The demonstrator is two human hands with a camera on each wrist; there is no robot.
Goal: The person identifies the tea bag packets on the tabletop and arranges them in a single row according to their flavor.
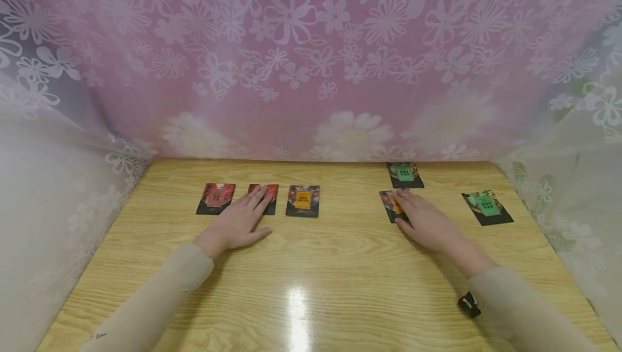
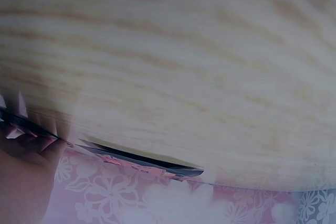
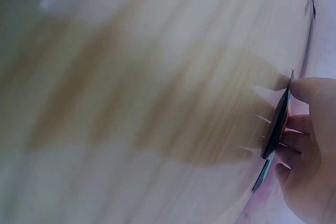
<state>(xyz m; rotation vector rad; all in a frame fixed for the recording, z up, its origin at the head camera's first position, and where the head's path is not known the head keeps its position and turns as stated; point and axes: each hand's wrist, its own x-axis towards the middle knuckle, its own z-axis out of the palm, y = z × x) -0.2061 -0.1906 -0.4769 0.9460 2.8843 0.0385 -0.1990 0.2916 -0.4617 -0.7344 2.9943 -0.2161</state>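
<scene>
My left hand [image 1: 235, 222] lies over a red-and-black packet [image 1: 272, 208], its fingers extended across the packet and the thumb spread out on the wood. Close to its left is another red packet [image 1: 215, 198]; an orange-labelled packet [image 1: 303, 201] lies just to its right. My right hand [image 1: 427, 225] rests on a second orange-labelled packet [image 1: 389, 210], fingers stretched over its label and thumb at its near edge, hiding its right part. In the right wrist view, the fingers [image 3: 296, 140] lie along that dark packet [image 3: 278, 121].
One green-labelled packet [image 1: 405, 175] lies at the table's back edge, another [image 1: 487, 207] farther right. A small black object [image 1: 469, 305] shows beside the right sleeve. Flowered curtains [image 1: 311, 71] enclose the wooden table [image 1: 252, 287] at the back and both sides.
</scene>
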